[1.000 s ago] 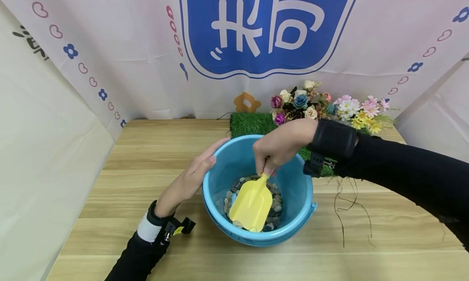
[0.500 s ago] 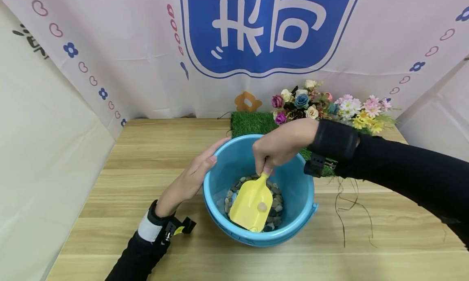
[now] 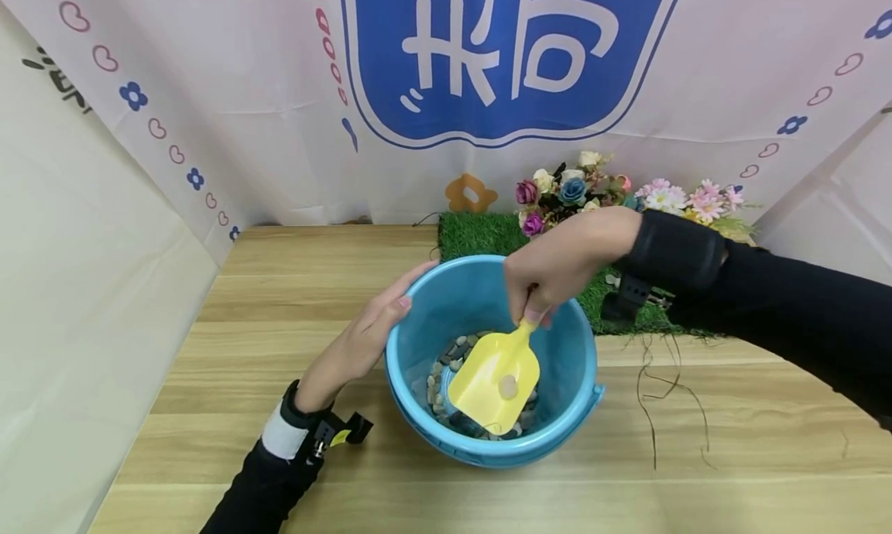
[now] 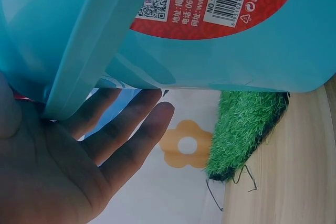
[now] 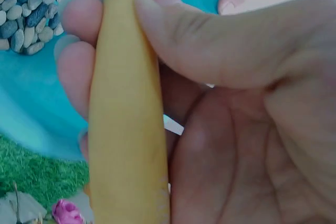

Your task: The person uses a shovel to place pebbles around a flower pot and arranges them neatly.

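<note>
A light-blue bucket (image 3: 584, 364) stands on the wooden table, with several pebbles (image 3: 456, 352) on its floor. My right hand (image 3: 567, 259) grips the handle of a yellow toy shovel (image 3: 488, 375), whose blade hangs inside the bucket. One pale pebble (image 3: 508, 387) lies on the blade. In the right wrist view the thumb and fingers wrap the yellow handle (image 5: 128, 103). My left hand (image 3: 362, 333) rests against the left side of the bucket's rim. From the left wrist, its extended fingers (image 4: 131, 145) show along the bucket's outside wall. The blade covers part of the pebbles.
Behind the bucket lies a mat of artificial grass (image 3: 481, 232). Artificial roses (image 3: 573, 189) and pink, white and yellow flowers (image 3: 704, 205) stand at the back right. Loose dark strands (image 3: 651, 426) lie on the table (image 3: 279, 286). A printed cloth (image 3: 279, 116) hangs behind.
My right hand has moved right and slightly back with the shovel, its blade shifting the same way. A pebble has gone from the blade's front edge to its middle. My left hand stays put.
</note>
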Demonstrator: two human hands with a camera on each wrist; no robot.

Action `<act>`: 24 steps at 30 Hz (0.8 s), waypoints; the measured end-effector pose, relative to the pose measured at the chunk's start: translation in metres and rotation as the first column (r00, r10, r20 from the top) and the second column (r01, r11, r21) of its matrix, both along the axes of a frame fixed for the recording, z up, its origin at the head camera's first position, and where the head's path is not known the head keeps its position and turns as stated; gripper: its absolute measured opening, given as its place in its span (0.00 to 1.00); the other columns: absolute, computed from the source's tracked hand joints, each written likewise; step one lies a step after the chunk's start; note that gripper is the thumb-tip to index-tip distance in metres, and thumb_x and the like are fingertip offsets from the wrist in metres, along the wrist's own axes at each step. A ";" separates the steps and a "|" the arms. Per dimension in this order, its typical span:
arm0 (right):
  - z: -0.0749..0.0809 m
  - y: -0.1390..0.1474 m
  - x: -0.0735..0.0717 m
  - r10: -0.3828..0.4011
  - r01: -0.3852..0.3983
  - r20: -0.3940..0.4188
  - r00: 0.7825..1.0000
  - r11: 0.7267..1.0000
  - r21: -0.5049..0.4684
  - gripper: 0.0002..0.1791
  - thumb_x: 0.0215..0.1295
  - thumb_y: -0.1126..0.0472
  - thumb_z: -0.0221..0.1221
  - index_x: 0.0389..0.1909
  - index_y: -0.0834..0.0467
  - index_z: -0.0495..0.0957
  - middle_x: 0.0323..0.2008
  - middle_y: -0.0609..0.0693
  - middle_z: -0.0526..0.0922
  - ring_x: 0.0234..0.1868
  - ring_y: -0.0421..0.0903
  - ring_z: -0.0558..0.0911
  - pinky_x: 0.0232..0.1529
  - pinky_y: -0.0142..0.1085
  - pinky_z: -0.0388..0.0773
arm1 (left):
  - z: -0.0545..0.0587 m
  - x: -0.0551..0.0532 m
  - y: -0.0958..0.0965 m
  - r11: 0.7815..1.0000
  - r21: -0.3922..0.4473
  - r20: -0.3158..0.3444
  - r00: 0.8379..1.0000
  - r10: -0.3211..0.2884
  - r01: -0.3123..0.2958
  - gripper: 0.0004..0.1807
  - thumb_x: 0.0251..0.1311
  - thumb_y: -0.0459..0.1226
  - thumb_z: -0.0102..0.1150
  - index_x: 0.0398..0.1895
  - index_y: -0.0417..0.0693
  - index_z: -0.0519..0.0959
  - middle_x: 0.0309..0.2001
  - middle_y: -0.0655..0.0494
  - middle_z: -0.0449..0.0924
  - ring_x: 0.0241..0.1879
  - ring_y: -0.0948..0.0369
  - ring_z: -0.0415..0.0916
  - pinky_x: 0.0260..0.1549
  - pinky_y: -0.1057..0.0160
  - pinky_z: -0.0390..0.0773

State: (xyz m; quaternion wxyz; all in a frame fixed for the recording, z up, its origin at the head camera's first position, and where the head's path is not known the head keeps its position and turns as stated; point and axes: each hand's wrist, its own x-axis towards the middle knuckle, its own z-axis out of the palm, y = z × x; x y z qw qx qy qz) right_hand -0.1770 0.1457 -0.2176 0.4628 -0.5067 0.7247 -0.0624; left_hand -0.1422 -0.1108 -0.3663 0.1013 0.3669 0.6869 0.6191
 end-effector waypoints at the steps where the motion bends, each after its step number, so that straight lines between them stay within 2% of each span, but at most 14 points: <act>1: 0.001 0.002 0.000 -0.007 0.007 0.003 1.000 1.000 0.001 0.21 0.69 0.64 0.49 0.14 0.52 0.58 0.16 0.46 0.52 0.19 0.40 0.53 0.25 0.32 0.58 | 0.000 0.000 0.000 1.000 0.004 -0.001 1.000 -0.002 0.002 0.25 0.72 0.39 0.26 0.71 0.57 0.51 0.64 0.47 0.62 0.53 0.45 0.70 0.30 0.47 0.81; 5: 0.009 0.014 -0.001 -0.039 0.039 0.015 0.999 0.999 0.003 0.20 0.69 0.63 0.48 0.15 0.54 0.59 0.16 0.45 0.56 0.19 0.40 0.58 0.26 0.32 0.61 | 0.000 0.000 0.000 1.000 0.020 -0.002 1.000 -0.016 0.016 0.25 0.72 0.38 0.26 0.71 0.51 0.50 0.64 0.45 0.61 0.53 0.43 0.69 0.31 0.46 0.80; 9: 0.015 0.031 -0.001 -0.082 0.082 -0.011 0.997 0.997 -0.009 0.16 0.70 0.62 0.48 0.20 0.52 0.73 0.18 0.40 0.70 0.22 0.38 0.69 0.28 0.33 0.71 | 0.000 -0.001 0.001 0.999 0.026 -0.001 1.000 -0.020 0.020 0.25 0.72 0.38 0.26 0.71 0.52 0.50 0.63 0.45 0.61 0.54 0.43 0.68 0.32 0.45 0.80; 12: 0.018 0.045 -0.002 -0.122 0.121 -0.021 0.992 0.992 -0.032 0.15 0.70 0.60 0.48 0.27 0.46 0.80 0.22 0.40 0.76 0.24 0.39 0.72 0.29 0.34 0.75 | 0.000 -0.001 0.001 1.000 0.025 0.000 1.000 -0.019 0.019 0.25 0.72 0.38 0.26 0.71 0.56 0.51 0.64 0.45 0.61 0.53 0.43 0.68 0.31 0.46 0.80; 19: 0.021 0.075 -0.001 -0.205 0.204 -0.005 0.979 0.976 -0.072 0.13 0.70 0.57 0.49 0.30 0.43 0.80 0.24 0.41 0.77 0.24 0.40 0.73 0.28 0.33 0.76 | 0.002 -0.001 0.000 1.000 0.016 0.015 1.000 -0.012 0.012 0.25 0.72 0.37 0.25 0.71 0.56 0.51 0.64 0.45 0.61 0.52 0.42 0.69 0.30 0.47 0.81; 24: 0.026 0.096 -0.001 -0.262 0.260 -0.016 0.965 0.962 -0.082 0.12 0.70 0.55 0.49 0.33 0.42 0.80 0.23 0.42 0.77 0.22 0.39 0.70 0.24 0.31 0.73 | 0.002 0.001 0.001 1.000 0.019 0.022 1.000 -0.013 0.012 0.26 0.71 0.32 0.23 0.71 0.52 0.50 0.64 0.41 0.60 0.52 0.40 0.68 0.31 0.45 0.80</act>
